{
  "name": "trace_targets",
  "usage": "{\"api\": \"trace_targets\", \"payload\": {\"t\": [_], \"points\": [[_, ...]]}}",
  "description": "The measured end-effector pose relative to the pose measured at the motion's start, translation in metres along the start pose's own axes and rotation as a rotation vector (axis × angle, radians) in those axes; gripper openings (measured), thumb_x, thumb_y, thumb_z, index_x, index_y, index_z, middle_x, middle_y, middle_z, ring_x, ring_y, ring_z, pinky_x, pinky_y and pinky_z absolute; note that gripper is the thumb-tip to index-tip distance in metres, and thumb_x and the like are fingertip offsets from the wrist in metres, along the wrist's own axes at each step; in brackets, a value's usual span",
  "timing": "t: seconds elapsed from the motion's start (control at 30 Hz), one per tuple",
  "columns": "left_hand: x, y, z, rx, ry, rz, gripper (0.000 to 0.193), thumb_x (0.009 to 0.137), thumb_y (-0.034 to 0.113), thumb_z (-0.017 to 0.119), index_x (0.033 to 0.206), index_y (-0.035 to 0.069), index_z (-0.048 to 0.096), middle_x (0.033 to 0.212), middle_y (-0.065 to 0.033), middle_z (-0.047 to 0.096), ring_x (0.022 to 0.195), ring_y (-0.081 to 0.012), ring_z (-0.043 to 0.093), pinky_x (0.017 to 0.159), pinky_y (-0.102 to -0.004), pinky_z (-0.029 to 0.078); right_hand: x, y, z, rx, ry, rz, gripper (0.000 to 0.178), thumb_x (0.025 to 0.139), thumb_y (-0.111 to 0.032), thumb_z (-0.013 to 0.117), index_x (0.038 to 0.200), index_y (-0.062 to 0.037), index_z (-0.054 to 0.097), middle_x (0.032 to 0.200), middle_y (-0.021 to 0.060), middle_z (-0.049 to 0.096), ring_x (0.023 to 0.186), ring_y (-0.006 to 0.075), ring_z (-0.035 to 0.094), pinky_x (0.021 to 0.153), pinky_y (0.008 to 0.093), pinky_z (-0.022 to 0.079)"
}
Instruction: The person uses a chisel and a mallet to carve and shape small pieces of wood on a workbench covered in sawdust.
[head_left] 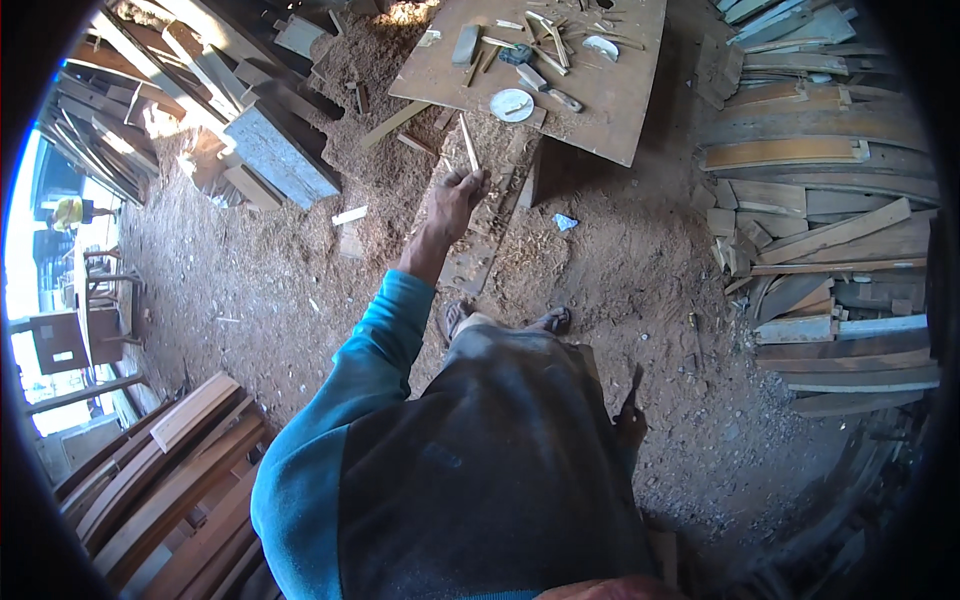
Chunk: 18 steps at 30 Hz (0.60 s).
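Note:
My left hand (pixel 458 198) is stretched forward, its fingers closed round a thin pale wooden stick (pixel 469 142) that points up and away. Below the stick lies a narrow plank (pixel 470 268) strewn with shavings. Down by my right side, my right hand (pixel 630 425) is closed on a slim dark tool with a blade-like end (pixel 635 380); its exact kind does not show. Ahead stands a board-topped table (pixel 610 110). On it are a white round lid (pixel 511 105), a grey block (pixel 466 45), a handled tool (pixel 565 101) and several wooden sticks (pixel 556 48).
Stacked timber (pixel 800 155) lines the right side. More planks (pixel 175 470) lie at the lower left, and a board (pixel 280 155) leans at the upper left. Heaped shavings (pixel 370 75) sit left of the table. My feet (pixel 550 320) stand on the dirt floor by the plank.

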<state>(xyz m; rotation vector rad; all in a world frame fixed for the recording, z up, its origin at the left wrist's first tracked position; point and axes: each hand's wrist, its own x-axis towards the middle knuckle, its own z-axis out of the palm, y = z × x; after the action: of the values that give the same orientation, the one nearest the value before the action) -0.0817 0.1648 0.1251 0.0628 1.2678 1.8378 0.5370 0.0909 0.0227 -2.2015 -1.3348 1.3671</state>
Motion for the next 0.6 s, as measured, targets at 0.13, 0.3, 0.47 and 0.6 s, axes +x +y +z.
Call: {"api": "trace_targets", "payload": {"t": [0.13,0.3,0.47,0.6], "points": [[0.005,-0.013,0.021,0.014,0.018,0.053,0.019,0.1,0.009,0.068,0.113,-0.004,0.064,0.105,-0.01,0.071,0.093,-0.017,0.07,0.087,-0.0269,0.06,0.036,-0.044,-0.054,0.029,-0.004,0.154,0.038,0.1,-0.032,0.061,0.119,0.0017,0.064,0.081,0.0134,0.071,0.058,0.0208,0.065,0.046,0.0363,0.051],[0.021,-0.019,0.035,0.204,0.145,0.125,0.019,0.096,0.014,0.074,0.104,-0.003,0.069,0.092,-0.0058,0.07,0.08,-0.0133,0.068,0.075,-0.0254,0.058,0.08,-0.035,-0.073,-0.131,-0.015,0.162,0.043,0.094,-0.034,0.068,0.108,0.007,0.068,0.08,0.0148,0.072,0.065,0.0229,0.069,0.055,0.0407,0.055],[0.071,-0.019,0.023,0.471,0.327,0.155,0.028,0.091,0.024,0.079,0.103,0.0,0.072,0.081,-0.0017,0.067,0.068,-0.0102,0.06,0.063,-0.0258,0.051,0.069,-0.047,-0.047,-0.164,-0.168,0.22,0.053,0.09,-0.043,0.072,0.112,0.0058,0.07,0.09,0.0201,0.075,0.08,0.0278,0.074,0.073,0.0445,0.058],[0.132,-0.01,0.028,0.716,0.37,0.128,0.036,0.089,0.032,0.08,0.109,0.001,0.075,0.08,-0.0012,0.067,0.069,-0.0106,0.062,0.062,-0.0281,0.053,0.075,-0.06,-0.034,-0.165,-0.198,0.232,0.052,0.091,-0.042,0.071,0.115,0.0043,0.069,0.09,0.019,0.074,0.078,0.0264,0.073,0.07,0.0429,0.057]]}}
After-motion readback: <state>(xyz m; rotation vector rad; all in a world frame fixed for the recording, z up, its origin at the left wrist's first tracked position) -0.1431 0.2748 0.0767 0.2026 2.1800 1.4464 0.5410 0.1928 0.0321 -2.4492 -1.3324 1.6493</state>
